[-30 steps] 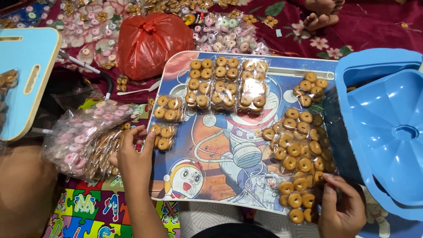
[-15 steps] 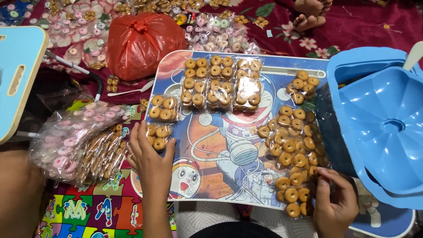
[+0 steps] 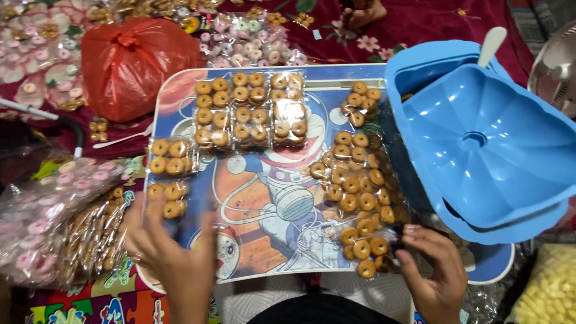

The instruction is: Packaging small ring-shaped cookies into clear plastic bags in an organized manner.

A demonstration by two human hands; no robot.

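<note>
Cookie packets [image 3: 167, 200], lower left, look light, crinkly, crushable; pinch the film edges. Left hand [image 3: 165, 255] open over them; right hand [image 3: 435, 270] pinches cookie strip [image 3: 363, 249].

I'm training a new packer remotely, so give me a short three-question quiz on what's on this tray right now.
1. True or false: the right hand touches the long strip of ring biscuits at its near end.
2. Which hand is nearest the small biscuit packet at the tray's left edge? A) left hand B) right hand
3. Fill in: the tied plastic bag beyond the picture tray is ____ in colour.

Key: 1 true; 2 A; 3 red.
</note>
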